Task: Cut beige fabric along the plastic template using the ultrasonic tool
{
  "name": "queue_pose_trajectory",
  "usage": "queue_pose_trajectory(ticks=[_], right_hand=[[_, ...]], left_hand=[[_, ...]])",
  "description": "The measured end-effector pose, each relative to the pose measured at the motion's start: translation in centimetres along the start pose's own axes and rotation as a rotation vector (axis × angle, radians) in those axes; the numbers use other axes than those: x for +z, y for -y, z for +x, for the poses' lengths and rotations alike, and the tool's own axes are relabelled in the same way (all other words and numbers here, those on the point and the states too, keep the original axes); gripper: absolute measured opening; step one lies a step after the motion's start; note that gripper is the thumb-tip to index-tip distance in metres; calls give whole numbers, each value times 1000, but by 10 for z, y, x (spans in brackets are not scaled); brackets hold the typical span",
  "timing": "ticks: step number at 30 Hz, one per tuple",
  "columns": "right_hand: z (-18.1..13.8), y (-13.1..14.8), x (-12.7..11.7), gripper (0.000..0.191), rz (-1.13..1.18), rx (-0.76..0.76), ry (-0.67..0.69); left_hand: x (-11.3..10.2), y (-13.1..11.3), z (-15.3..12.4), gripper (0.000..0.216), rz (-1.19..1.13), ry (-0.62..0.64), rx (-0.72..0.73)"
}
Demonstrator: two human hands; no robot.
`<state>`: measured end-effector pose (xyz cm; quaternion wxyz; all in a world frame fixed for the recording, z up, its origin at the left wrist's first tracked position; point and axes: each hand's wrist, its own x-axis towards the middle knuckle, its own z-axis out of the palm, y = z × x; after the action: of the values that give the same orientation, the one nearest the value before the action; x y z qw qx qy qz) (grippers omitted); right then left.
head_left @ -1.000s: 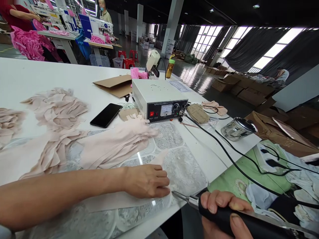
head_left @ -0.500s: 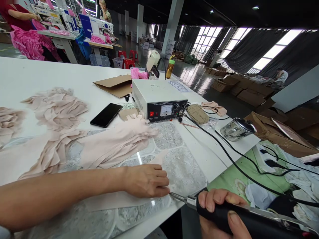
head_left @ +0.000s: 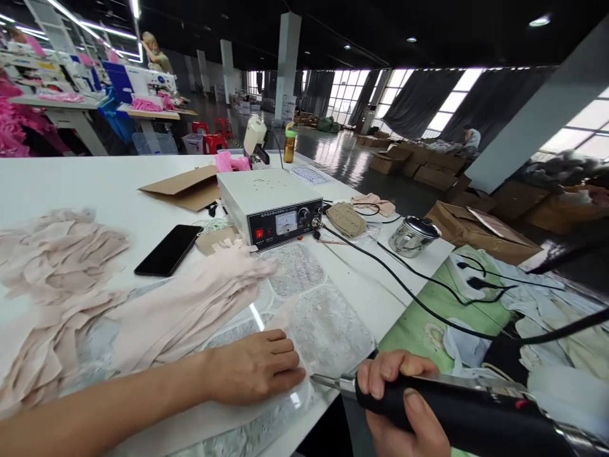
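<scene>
Left hand [head_left: 254, 368] and tool [head_left: 476, 412] now appear further frame-left.

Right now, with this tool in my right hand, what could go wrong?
The tool has its tip close beside your left hand, so a slip might jab you. Also, a black cord runs off the table near the metal cup; a hard tug could possibly knock it over.
</scene>
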<state>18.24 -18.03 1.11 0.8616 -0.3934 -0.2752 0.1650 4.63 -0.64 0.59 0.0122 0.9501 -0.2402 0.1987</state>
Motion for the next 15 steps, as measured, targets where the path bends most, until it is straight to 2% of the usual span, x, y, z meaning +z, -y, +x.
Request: queue_pose_trajectory(ticks=[7,15], right_hand=[[-3,-6,4,10,25,-35,10],[-5,-8,-1,9,30,-16,31]], left_hand=[[-7,0,5,20,-5,17,2],[-9,-2,-3,25,53,51,-46]])
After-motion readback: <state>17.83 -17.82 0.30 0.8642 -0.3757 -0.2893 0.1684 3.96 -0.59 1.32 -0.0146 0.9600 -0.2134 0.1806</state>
